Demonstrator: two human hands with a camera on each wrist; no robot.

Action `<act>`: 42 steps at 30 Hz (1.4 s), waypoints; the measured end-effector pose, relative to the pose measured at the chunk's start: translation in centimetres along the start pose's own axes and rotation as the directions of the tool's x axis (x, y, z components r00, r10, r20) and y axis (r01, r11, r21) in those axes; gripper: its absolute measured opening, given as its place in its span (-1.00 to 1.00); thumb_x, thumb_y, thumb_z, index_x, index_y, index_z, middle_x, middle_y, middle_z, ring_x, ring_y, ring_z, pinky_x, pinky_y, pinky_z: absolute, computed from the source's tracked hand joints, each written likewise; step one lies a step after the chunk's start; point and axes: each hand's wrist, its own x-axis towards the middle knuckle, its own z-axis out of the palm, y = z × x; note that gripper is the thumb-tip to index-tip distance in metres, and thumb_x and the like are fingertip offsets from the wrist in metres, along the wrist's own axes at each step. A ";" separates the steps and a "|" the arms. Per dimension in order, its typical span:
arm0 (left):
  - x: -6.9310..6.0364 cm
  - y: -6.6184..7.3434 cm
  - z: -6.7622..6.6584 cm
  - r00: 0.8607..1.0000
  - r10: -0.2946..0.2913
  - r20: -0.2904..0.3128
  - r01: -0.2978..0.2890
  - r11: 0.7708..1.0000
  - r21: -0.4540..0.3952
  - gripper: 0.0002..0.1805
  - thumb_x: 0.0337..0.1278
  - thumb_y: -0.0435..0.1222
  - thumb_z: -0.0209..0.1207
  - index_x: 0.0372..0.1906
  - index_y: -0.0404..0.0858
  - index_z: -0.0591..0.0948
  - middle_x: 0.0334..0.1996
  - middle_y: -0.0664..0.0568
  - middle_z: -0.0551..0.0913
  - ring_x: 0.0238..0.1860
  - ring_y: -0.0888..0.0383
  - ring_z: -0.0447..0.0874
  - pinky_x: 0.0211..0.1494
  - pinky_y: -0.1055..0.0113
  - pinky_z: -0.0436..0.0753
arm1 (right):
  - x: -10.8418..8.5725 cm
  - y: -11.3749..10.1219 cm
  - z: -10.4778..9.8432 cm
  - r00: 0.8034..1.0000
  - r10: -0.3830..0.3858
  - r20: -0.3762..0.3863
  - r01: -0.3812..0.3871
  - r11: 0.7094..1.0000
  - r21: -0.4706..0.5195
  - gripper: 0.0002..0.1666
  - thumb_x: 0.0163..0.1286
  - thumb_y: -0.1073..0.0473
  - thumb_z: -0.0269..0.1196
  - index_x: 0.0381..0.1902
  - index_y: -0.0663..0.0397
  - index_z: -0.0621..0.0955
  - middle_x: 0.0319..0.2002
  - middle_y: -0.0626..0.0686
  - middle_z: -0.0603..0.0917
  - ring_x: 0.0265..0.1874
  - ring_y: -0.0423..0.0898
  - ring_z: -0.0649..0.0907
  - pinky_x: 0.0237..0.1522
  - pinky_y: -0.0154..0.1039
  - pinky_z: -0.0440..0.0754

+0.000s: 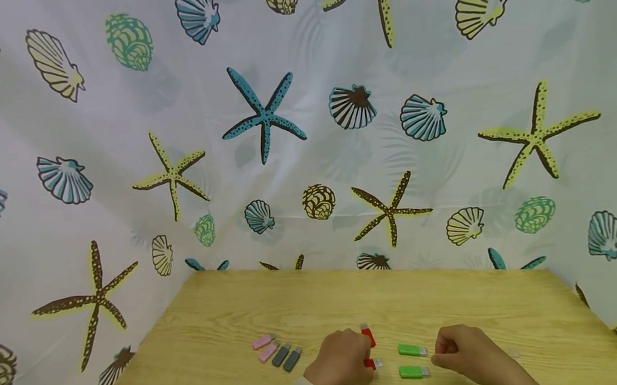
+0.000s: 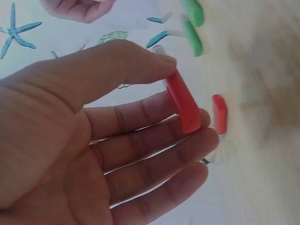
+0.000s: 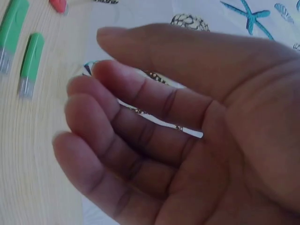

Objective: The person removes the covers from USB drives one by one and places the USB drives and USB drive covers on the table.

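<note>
well left of the held red usb stick [image 1: 370, 363], on the wooden table [image 1: 293, 293]: a farther pink usb stick [image 1: 263, 341] and a nearer pink usb stick [image 1: 268, 353], close together, plugs angled away and right. less far left of the held red usb stick, a left grey usb stick [image 1: 280, 355] just beside a right grey usb stick [image 1: 291, 360], both slanted. just left of the held red usb stick, the left hand [image 1: 340, 358], pinching it between thumb and fingers, metal plug pointing right. just beyond the held red usb stick, a loose red usb stick [image 1: 368, 334], plug pointing away. right of the held red usb stick, a farther green usb stick [image 1: 409, 349] and a nearer green usb stick [image 1: 411, 372], apart, roughly parallel, plugs pointing right. farther right of the held red usb stick, the right hand [image 1: 469, 350], fingers loosely curled, a narrow gap between thumb and index finger, holding nothing. behind the held red usb stick, past the table, a white cloth [image 1: 307, 172] printed with starfish and shells.
</note>
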 end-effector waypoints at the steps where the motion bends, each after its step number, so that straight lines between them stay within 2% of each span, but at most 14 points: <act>1: -0.2 0.0 -0.3 1.000 0.010 -0.006 -0.010 1.000 -0.007 -0.69 -0.13 -0.14 0.46 -0.65 -0.07 0.53 -0.71 0.25 0.43 -0.66 0.29 0.27 -0.58 0.40 0.29 | 0.2 -0.3 0.1 1.000 -0.028 0.013 0.027 1.000 0.009 -0.78 0.28 0.13 0.32 -0.47 0.09 0.54 -0.59 -0.06 0.48 -0.61 -0.22 0.40 -0.55 -0.31 0.36; 5: -0.9 -0.3 -1.5 0.997 0.065 -0.033 -0.067 0.997 -0.042 -0.66 -0.15 -0.24 0.42 -0.73 -0.06 0.46 -0.78 0.27 0.31 -0.70 0.30 0.13 -0.64 0.41 0.18 | 0.7 -1.4 0.7 0.993 -0.098 0.063 0.094 0.994 0.064 -0.80 0.30 0.14 0.30 -0.44 0.09 0.54 -0.57 -0.08 0.51 -0.60 -0.27 0.43 -0.53 -0.32 0.41; 8: -1.3 -0.3 -2.2 0.994 0.108 -0.030 -0.110 0.992 -0.065 -0.66 -0.15 -0.31 0.38 -0.73 -0.05 0.42 -0.79 0.27 0.28 -0.72 0.31 0.11 -0.66 0.42 0.16 | 0.9 -2.2 1.1 0.990 -0.118 0.083 0.111 0.990 0.085 -0.80 0.30 0.14 0.31 -0.44 0.09 0.55 -0.57 -0.08 0.53 -0.60 -0.28 0.45 -0.52 -0.32 0.43; 13: -2.1 0.1 -3.4 0.987 0.162 0.009 -0.161 0.984 -0.073 -0.70 -0.12 -0.35 0.34 -0.65 -0.04 0.43 -0.73 0.28 0.33 -0.70 0.34 0.21 -0.63 0.45 0.23 | 1.0 -3.2 1.6 0.974 -0.200 0.103 0.186 0.974 0.130 -0.83 0.30 0.15 0.32 -0.41 0.08 0.55 -0.56 -0.13 0.56 -0.59 -0.31 0.48 -0.52 -0.34 0.47; 16: -2.5 0.4 -4.1 0.981 0.194 0.001 -0.193 0.979 -0.070 -0.72 -0.09 -0.34 0.35 -0.60 -0.04 0.45 -0.69 0.29 0.35 -0.68 0.37 0.25 -0.61 0.48 0.27 | 1.1 -3.7 1.8 0.962 -0.250 0.109 0.232 0.960 0.160 -0.83 0.32 0.12 0.30 -0.39 0.05 0.56 -0.54 -0.17 0.58 -0.58 -0.33 0.50 -0.50 -0.34 0.50; 19: -2.8 0.6 -5.0 0.976 0.217 -0.017 -0.218 0.974 -0.069 -0.73 -0.06 -0.32 0.37 -0.59 -0.05 0.47 -0.67 0.31 0.37 -0.67 0.39 0.28 -0.59 0.51 0.31 | 1.3 -4.2 1.7 0.957 -0.264 0.119 0.240 0.953 0.188 -0.82 0.36 0.07 0.26 -0.37 0.05 0.58 -0.51 -0.14 0.61 -0.55 -0.34 0.52 -0.48 -0.35 0.51; 23: -3.4 0.8 -5.8 0.977 0.211 0.004 -0.210 0.972 -0.108 -0.74 -0.02 -0.33 0.36 -0.56 -0.05 0.47 -0.65 0.31 0.38 -0.65 0.38 0.30 -0.57 0.50 0.34 | 1.4 -4.6 1.8 0.949 -0.282 0.145 0.241 0.939 0.246 -0.80 0.42 0.09 0.19 -0.34 0.08 0.60 -0.47 -0.09 0.64 -0.51 -0.32 0.54 -0.45 -0.34 0.52; 28: -4.0 0.9 -6.3 0.981 0.192 0.028 -0.186 0.971 -0.151 -0.73 0.01 -0.34 0.35 -0.54 -0.05 0.47 -0.64 0.30 0.38 -0.64 0.36 0.31 -0.55 0.48 0.35 | 1.4 -4.9 2.1 0.936 -0.317 0.151 0.273 0.928 0.254 -0.78 0.46 0.08 0.15 -0.34 0.04 0.62 -0.49 -0.17 0.60 -0.55 -0.35 0.49 -0.51 -0.35 0.49; 32: -4.2 1.0 -6.6 0.975 0.224 0.013 -0.219 0.964 -0.148 -0.74 0.03 -0.33 0.35 -0.54 -0.05 0.47 -0.64 0.31 0.38 -0.64 0.38 0.30 -0.55 0.50 0.35 | 1.3 -5.2 2.2 0.926 -0.346 0.150 0.299 0.916 0.268 -0.77 0.47 0.08 0.13 -0.33 0.04 0.63 -0.50 -0.20 0.58 -0.56 -0.37 0.47 -0.53 -0.36 0.48; 38: -4.5 1.3 -6.9 0.968 0.249 -0.003 -0.248 0.961 -0.125 -0.75 0.06 -0.28 0.35 -0.52 -0.04 0.48 -0.64 0.31 0.38 -0.63 0.39 0.31 -0.54 0.51 0.35 | 1.0 -5.5 2.4 0.902 -0.393 0.179 0.312 0.879 0.359 -0.75 0.49 0.13 0.09 -0.29 0.12 0.64 -0.45 -0.18 0.62 -0.50 -0.37 0.54 -0.43 -0.34 0.57; 42: -4.6 1.4 -7.2 0.966 0.260 -0.005 -0.259 0.959 -0.118 -0.78 0.09 -0.26 0.34 -0.50 -0.04 0.50 -0.62 0.31 0.38 -0.61 0.40 0.32 -0.52 0.52 0.36 | 1.0 -5.8 2.5 0.887 -0.396 0.237 0.262 0.855 0.448 -0.71 0.52 0.18 0.04 -0.29 0.20 0.64 -0.45 -0.16 0.64 -0.50 -0.35 0.56 -0.40 -0.36 0.58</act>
